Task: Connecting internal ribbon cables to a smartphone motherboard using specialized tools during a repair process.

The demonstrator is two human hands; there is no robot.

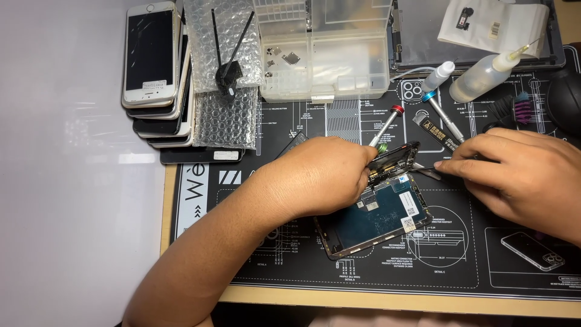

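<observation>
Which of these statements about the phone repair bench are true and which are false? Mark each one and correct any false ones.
1. The left hand props up one half of the opened phone. True.
2. The right hand holds a squeeze bottle. False: it holds a thin tool aimed at the phone; the squeeze bottle lies apart on the mat.
3. A stack of phones sits at the left. True.
4. The clear parts box sits on the opened phone. False: it sits behind it.

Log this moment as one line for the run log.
left hand: props opened phone's upper half | right hand: holds thin tool at its edge | lower half: flat on black work mat
</observation>
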